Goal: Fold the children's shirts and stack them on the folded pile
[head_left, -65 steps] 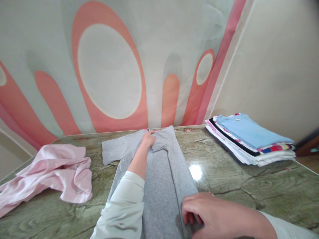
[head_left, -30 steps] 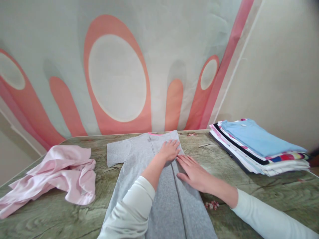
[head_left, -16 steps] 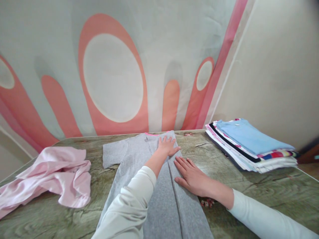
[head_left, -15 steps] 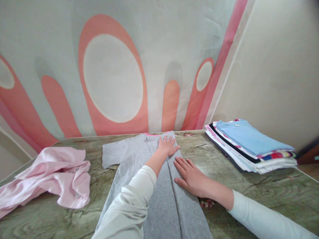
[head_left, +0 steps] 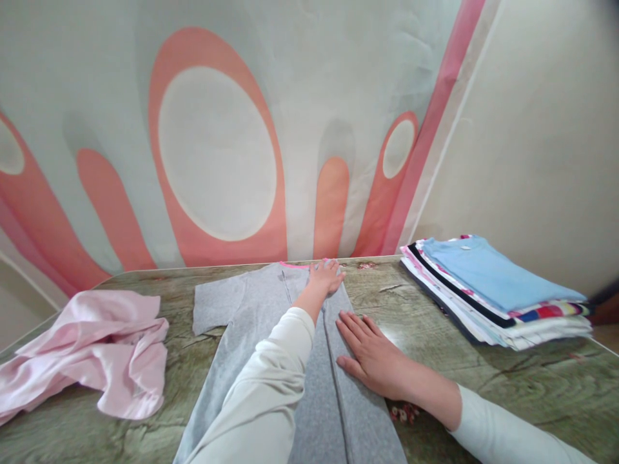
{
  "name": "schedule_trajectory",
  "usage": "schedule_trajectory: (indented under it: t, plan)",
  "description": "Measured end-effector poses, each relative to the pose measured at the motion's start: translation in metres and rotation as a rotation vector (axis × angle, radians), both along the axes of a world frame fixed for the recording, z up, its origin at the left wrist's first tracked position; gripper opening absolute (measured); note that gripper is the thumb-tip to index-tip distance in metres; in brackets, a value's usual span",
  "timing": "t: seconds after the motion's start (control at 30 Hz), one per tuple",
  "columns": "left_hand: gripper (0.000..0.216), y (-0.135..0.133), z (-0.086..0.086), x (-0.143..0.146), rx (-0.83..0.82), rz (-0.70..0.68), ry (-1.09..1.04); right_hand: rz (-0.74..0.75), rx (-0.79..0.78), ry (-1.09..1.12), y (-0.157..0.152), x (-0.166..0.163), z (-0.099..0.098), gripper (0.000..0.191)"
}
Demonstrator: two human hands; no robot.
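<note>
A grey short-sleeved T-shirt (head_left: 271,335) with a pink neckline lies on the wood-patterned table, its collar toward the wall. Its right side is folded inward in a long strip, while the left sleeve is spread out. My left hand (head_left: 327,276) lies on the shirt's far right shoulder by the collar, fingers extended. Flat on the folded strip, lower down at the right edge, rests my right hand (head_left: 370,354) with its fingers straight. Neither hand grasps anything. My left forearm covers part of the shirt's middle.
A crumpled pink garment (head_left: 101,348) lies on the left of the table (head_left: 193,380). At the right stands a stack of folded clothes (head_left: 498,283), a light blue one on top. The wall (head_left: 300,116) with a painted orange pattern rises behind the table's far edge.
My left hand has slid a little farther up toward the collar. My right hand stays on the folded strip, and the view has shifted slightly.
</note>
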State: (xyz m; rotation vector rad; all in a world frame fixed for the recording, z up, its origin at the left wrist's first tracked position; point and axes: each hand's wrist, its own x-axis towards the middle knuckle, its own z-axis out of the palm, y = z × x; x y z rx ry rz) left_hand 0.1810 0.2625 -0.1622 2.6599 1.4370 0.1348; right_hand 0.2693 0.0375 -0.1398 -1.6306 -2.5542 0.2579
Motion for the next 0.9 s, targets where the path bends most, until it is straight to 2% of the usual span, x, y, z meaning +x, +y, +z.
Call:
schedule_trajectory:
  t: [0.13,0.23,0.53,0.67,0.77,0.83,0.9]
  plan:
    - [0.057,-0.002,0.001,0.000,0.012,-0.008,-0.005,-0.002,0.007,0.014,0.000,0.001,0.001,0.069]
    - [0.052,-0.008,0.006,-0.010,0.021,-0.056,-0.009,-0.004,-0.005,0.027,0.000,0.001,0.002,0.068]
    - [0.046,-0.051,0.029,-0.085,-0.059,-0.210,-0.011,-0.018,-0.022,0.037,-0.002,0.003,0.000,0.071]
    - [0.044,-0.075,0.032,-0.116,-0.064,-0.238,-0.018,-0.021,-0.026,0.047,-0.002,0.002,0.000,0.070]
    - [0.046,-0.090,0.026,-0.133,-0.026,-0.224,-0.047,-0.013,0.003,0.089,-0.004,0.000,0.015,0.065]
    - [0.047,-0.098,0.019,-0.140,0.017,-0.206,-0.070,0.021,0.007,0.165,-0.013,-0.003,0.037,0.050]
    - [0.047,-0.101,0.014,-0.142,0.060,-0.184,-0.099,0.070,-0.062,0.304,-0.030,-0.005,0.063,0.032]
